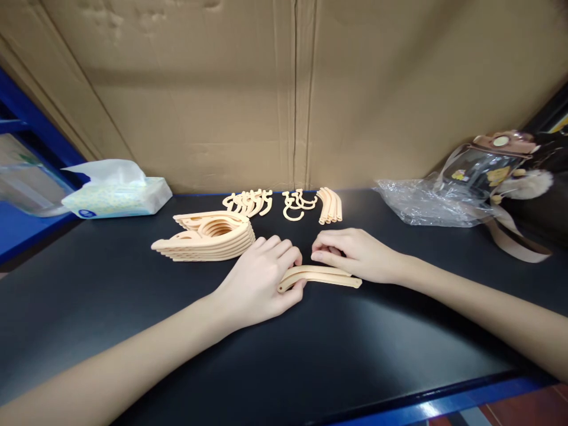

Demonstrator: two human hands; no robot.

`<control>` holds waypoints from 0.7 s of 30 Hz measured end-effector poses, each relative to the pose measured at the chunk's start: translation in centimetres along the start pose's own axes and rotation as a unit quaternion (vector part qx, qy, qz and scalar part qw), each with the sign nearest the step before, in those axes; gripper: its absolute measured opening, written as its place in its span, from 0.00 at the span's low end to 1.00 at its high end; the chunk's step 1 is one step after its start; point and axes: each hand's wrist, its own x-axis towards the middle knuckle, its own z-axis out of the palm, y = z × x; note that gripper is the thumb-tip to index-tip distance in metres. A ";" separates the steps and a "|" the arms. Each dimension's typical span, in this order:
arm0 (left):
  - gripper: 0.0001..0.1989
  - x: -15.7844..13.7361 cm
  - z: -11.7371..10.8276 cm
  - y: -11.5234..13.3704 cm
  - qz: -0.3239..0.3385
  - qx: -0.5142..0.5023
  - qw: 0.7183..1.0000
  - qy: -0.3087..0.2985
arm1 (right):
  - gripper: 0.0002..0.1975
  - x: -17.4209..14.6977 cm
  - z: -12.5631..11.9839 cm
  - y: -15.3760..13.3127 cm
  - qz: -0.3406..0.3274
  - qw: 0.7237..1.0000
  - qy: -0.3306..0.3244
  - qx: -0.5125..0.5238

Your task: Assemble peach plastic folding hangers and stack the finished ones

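Observation:
My left hand (268, 275) pinches the left end of a pair of curved beige plastic hanger arms (323, 274), thumb below and fingers above. They lie close along each other, low over the black table. My right hand (350, 251) is just behind their right end, fingers curled with the tips near the thumb; whether anything small sits in them is hidden. Beyond my left hand is a stack of folded beige hangers (208, 239). Several loose hanger hooks (248, 203), a smaller group of hooks (295, 206) and a bundle of curved hanger arms (330, 205) lie farther back.
A tissue pack (119, 198) stands at the back left beside a blue frame (39, 112). At the right are a crumpled clear plastic bag (417, 201) and a clear bottle (483, 168) with a strap. A cardboard wall (199, 100) closes off the black table's (399, 349) back.

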 end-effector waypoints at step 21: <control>0.60 -5.3 -10.6 -14.1 -0.202 0.060 0.959 -0.189 | 0.08 5.1 -2.4 1.9 -0.066 0.982 0.090 -0.152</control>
